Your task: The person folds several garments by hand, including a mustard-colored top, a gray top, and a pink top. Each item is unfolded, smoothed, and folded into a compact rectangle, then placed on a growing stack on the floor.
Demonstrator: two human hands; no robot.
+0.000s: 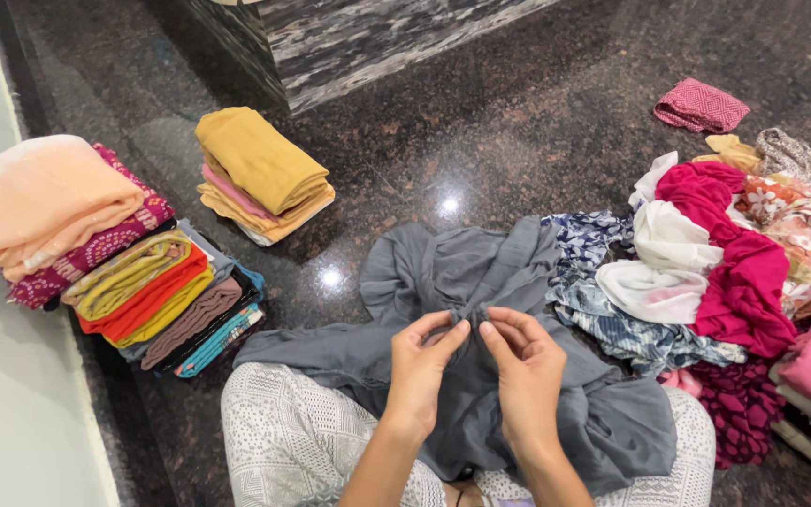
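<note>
At the lower centre of the frame, your left hand [420, 371] and right hand [526, 368] meet over a grey garment [481, 282] spread across your lap and the dark polished stone floor [518, 103]. Both hands are closed in a pinch on a bunched fold of the grey cloth, fingertips almost touching. Your white patterned trousers [283, 441] show beneath the fabric. At the left of the frame stands a pile of folded clothes [133, 272], topped by a peach piece [44, 197], with a smaller stack of folded yellow cloth [260, 164] just beyond it. At the right lies a loose heap of unfolded clothes [715, 263], white, magenta and blue-printed, and a folded pink cloth [701, 103] sits apart at the upper right.
</note>
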